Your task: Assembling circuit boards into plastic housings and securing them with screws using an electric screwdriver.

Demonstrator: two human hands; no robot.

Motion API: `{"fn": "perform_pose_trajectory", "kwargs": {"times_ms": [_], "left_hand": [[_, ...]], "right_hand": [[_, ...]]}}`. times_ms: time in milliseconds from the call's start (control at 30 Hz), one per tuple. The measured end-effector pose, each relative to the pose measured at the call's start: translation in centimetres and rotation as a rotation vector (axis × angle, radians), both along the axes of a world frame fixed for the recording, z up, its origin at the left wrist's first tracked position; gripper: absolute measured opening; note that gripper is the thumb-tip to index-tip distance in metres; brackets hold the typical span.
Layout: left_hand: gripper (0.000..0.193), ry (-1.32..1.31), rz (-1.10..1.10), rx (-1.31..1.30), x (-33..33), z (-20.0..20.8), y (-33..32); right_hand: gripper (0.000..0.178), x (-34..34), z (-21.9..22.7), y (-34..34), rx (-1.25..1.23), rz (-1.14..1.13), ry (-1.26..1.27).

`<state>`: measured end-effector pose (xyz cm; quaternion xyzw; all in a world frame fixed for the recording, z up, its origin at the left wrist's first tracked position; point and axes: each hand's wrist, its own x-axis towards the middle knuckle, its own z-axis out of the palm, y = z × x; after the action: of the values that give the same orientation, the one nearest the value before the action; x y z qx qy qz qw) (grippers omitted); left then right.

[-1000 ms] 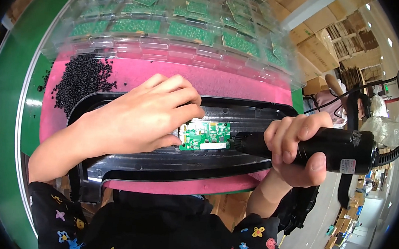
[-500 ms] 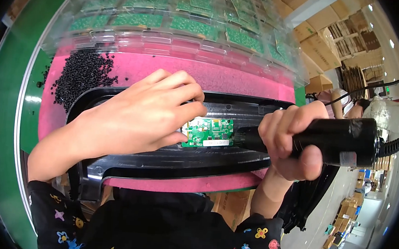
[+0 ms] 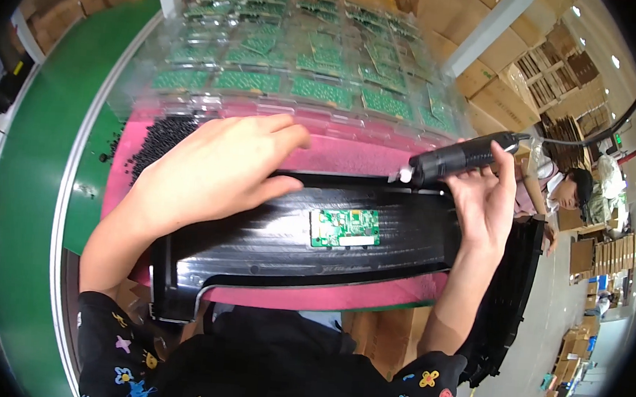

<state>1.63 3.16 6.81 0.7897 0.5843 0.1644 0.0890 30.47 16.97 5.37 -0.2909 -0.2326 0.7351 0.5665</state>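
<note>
Circuit board, right of left hand fingers (spread) | right hand touching screwdriver, can't tell grip | imo steady by edges

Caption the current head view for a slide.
Electric screwdriver in right hand, left hand over a black housing, green circuit board lying inside.

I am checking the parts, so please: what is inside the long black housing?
In the long black housing lies one green circuit board. Whatever is under the board is covered; the left hand also hides the housing's upper left part.
</note>
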Motion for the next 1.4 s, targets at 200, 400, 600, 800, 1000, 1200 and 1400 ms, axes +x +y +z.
{"fn": "perform_pose_trajectory", "kwargs": {"times_ms": [200, 400, 600, 800, 1000, 1200, 1400], "left_hand": [[0.026, 0.184, 0.003, -0.023, -4.4, -4.6, -1.5], [0.021, 0.013, -0.086, 0.071, -5.1, -2.0, -4.6], [0.024, -0.107, 0.428, 0.651, -7.3, -1.3, -15.0], [0.046, -1.216, 1.271, 1.131, -12.8, -3.1, -21.9], [0.009, -1.694, 1.032, 0.885, -15.2, -1.9, -25.0], [0.014, -1.764, 0.741, 0.847, -27.4, -9.8, -34.1], [0.037, -1.478, 0.935, 0.873, -47.3, -15.9, -47.4]], "right_hand": [[0.039, 2.4, 0.3, -4.4, 0.345, -0.097, -0.244], [0.043, 15.1, -0.8, -3.0, 0.771, -1.134, -1.524], [0.049, 32.1, -5.0, 0.7, 0.722, -0.891, -2.006], [0.054, 40.3, -13.2, -0.5, 0.178, -0.223, -2.046], [0.050, 40.5, -16.5, -1.4, 0.560, -0.953, -2.302], [0.053, 41.7, -14.2, -2.4, 0.205, -0.876, -2.550], [0.039, 39.4, -16.8, -1.4, 0.209, -0.637, -2.318]]}}
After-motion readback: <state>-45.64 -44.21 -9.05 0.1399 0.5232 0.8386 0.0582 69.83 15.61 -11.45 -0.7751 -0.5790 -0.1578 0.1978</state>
